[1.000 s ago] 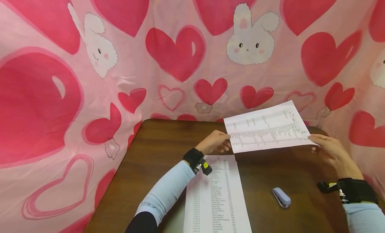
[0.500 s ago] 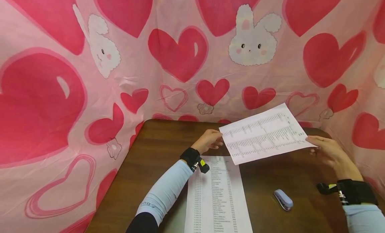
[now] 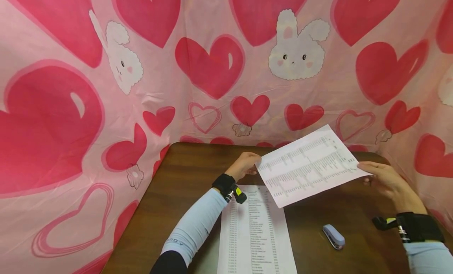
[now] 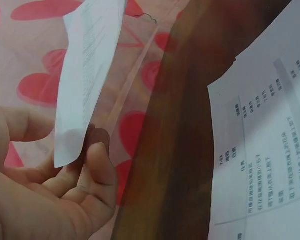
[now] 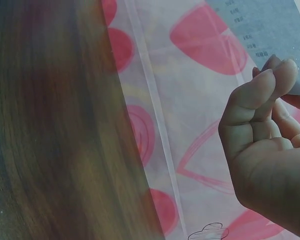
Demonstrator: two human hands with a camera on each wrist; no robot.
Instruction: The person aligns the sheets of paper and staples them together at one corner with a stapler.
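A printed sheet of paper (image 3: 308,164) is held up above the table, tilted, its text running sideways. My left hand (image 3: 245,165) pinches its left corner between thumb and fingers; the left wrist view shows that grip on the sheet's edge (image 4: 85,90). At the opposite end my right hand (image 3: 385,179) pinches the right corner, and in the right wrist view the fingertips (image 5: 285,77) meet on the paper. Below the left forearm lies a second printed sheet (image 3: 255,234) on the table, partly covered by the raised sheet and the left wrist.
A small lavender stapler (image 3: 334,236) lies on the brown wooden table (image 3: 198,168), right of the lying sheet. Behind and around the table hangs a pink cloth (image 3: 258,85) with hearts and rabbits. Each wrist wears a black strap with a small camera.
The raised sheet has tilted further and come lower, its near edge now overlapping the lying sheet more. My left hand has shifted slightly left. Both hands keep their grip.
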